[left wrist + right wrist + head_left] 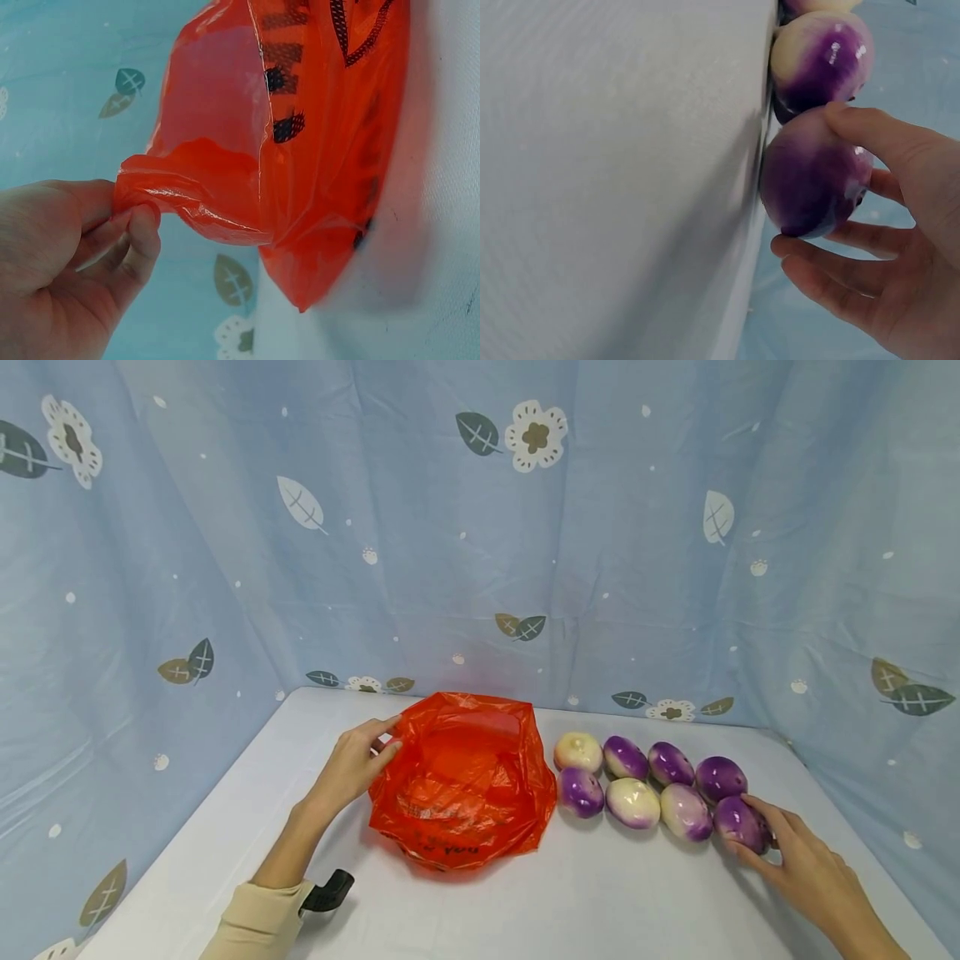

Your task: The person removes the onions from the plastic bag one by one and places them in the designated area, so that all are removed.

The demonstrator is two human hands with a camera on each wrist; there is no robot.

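Observation:
My left hand (351, 774) pinches the edge of a red plastic bag (457, 852) at its left side. In the left wrist view, thumb and fingertips grip a gathered corner of the bag (322, 165), whose mouth gapes wide. My right hand (813, 868) grips a glossy purple-and-white turnip (738, 822), the front one at the right end of the group. The right wrist view has the thumb over the top of this turnip (810, 172) and the fingertips around its far side. Right beside it sits another turnip (825, 56).
Several more turnips (633, 803) stand close together in two rows, just right of the bag. They rest on a white table (600, 902). A blue patterned curtain (420, 568) hangs along the back and sides. Near my left sleeve is a black wrist mount (328, 892).

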